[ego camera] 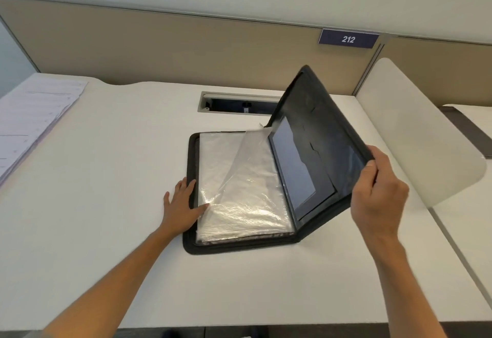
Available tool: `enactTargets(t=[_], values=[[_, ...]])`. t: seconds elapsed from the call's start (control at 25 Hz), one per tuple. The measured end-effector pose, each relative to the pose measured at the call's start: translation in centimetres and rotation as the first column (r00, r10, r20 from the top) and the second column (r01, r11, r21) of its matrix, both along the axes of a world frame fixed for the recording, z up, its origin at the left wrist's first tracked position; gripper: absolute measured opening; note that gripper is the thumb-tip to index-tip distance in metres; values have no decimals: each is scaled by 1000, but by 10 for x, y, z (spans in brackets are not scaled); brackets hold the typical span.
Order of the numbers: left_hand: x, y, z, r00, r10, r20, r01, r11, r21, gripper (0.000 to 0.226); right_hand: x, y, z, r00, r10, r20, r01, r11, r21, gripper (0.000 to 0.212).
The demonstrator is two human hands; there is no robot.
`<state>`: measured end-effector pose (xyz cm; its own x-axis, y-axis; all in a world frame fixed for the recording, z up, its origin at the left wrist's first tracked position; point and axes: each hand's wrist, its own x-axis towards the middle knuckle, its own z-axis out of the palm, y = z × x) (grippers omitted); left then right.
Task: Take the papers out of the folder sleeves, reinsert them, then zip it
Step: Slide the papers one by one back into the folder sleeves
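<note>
Bare forearms enter from the near edge, 1 at each side. Left hand [183,204]: flat, fingers straight and spread, palm down across the left rim of the folder [191,236]; thumb tip touches the clear sleeves [239,191]. It holds nothing, only presses.

Right hand [378,194]: fingers curled round the outer edge of the folder's right cover [319,124], thumb on the inner face. Cover is lifted and tilted, roughly half raised, hinged at the spine near the middle.

Folder is black, zip-edged, lying open at the centre of the white desk [106,231]. Its left half lies flat on the desk, stacked with clear plastic sleeves. The stack looks white through the plastic; I cannot tell whether paper is inside. 1 sleeve is partly lifted, rising toward the spine, its free corner near the left thumb. Inner face of the raised cover shows a dark pocket panel with a paler rectangle at its lower part.

Stack of papers [34,119]: far left of the desk, well apart from the folder, printed lines faint and unreadable.

Behind the folder: a rectangular cable slot [234,103] set in the desk top, partly hidden by the raised cover. A beige partition [159,53] runs along the desk's back edge. A dark blue plate [348,39] on it reads 212. A white rounded divider panel [415,130] stands at right, behind the right hand.
</note>
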<state>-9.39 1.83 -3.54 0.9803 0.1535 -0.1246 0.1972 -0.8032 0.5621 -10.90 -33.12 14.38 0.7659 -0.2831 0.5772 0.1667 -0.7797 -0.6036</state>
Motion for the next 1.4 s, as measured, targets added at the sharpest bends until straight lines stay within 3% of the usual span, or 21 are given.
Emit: enactTargets(t=[0.12,0.24,0.44,0.56,0.64,0.76,0.92,1.0,1.12,1.24,1.32,1.4], values=[[10,3,6,1000,1,-29,-1,1000,-6,80,4,-24,-8,987,-161,-22,160,987,-31,33],[8,-6,7,997,66,-26,-65,997,38,80,9,-49,-25,931,-335,-148,312,937,-158,38],[-12,-36,1,984,173,31,-173,985,-1,86,15,-78,-79,808,-449,-381,312,875,-369,66],[-17,-38,8,990,127,65,-125,991,-38,104,13,-75,-111,739,-416,-530,196,886,-421,73],[-20,-46,13,982,-29,185,1,989,149,104,13,-60,-127,743,-310,-593,53,910,-411,72],[-14,-59,10,909,-226,350,105,937,333,81,13,-27,-144,752,-99,-652,-219,895,-389,70],[19,-77,24,928,-233,290,120,925,361,72,14,13,-159,703,111,-703,-451,834,-319,83],[34,-92,38,960,-217,179,157,941,300,64,15,25,-163,721,189,-667,-479,831,-282,81],[45,-103,53,980,-184,72,167,968,188,28,16,38,-167,717,247,-652,-525,807,-272,73],[46,-95,58,1000,-22,9,23,992,-127,4,12,44,-172,691,302,-657,-569,788,-236,69],[42,-82,60,987,158,-10,-151,920,-361,7,10,44,-175,687,332,-646,-584,782,-219,66],[37,-64,60,936,350,-32,-323,821,-471,11,10,44,-176,704,350,-619,-588,775,-231,66]])
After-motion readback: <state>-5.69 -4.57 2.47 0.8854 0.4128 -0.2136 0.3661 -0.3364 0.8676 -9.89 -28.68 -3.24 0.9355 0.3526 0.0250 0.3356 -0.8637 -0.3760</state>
